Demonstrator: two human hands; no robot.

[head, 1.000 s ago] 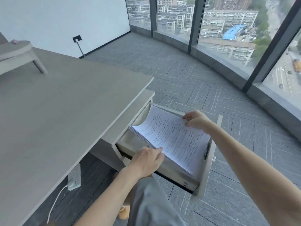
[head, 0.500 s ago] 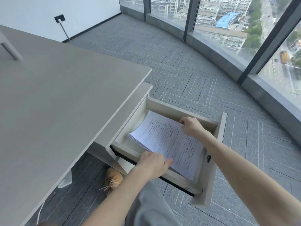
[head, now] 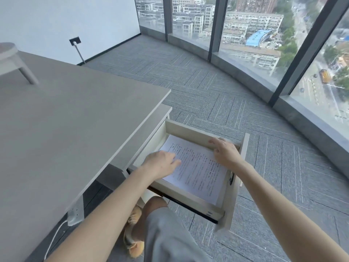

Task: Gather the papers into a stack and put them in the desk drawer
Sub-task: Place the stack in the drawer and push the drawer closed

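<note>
A stack of printed white papers point(head: 198, 169) lies flat inside the open cream drawer point(head: 188, 195), which is pulled out from under the grey desk point(head: 66, 129). My left hand point(head: 162, 164) rests palm down on the stack's near left part, fingers spread. My right hand point(head: 224, 153) sits over the stack's far right corner beside the drawer's far wall, fingers loosely bent; whether it pinches the sheets I cannot tell.
A small grey stand point(head: 13, 59) sits on the desk's far left. A white power strip point(head: 75, 214) with a cord hangs under the desk edge. My knee in grey shorts point(head: 166, 237) and a tan shoe point(head: 132, 235) are below the drawer. Grey carpet and floor-to-ceiling windows point(head: 255, 35) lie beyond.
The papers went from tilted and held above the drawer to lying flat inside it. My left hand moved from the drawer's near edge onto the stack.
</note>
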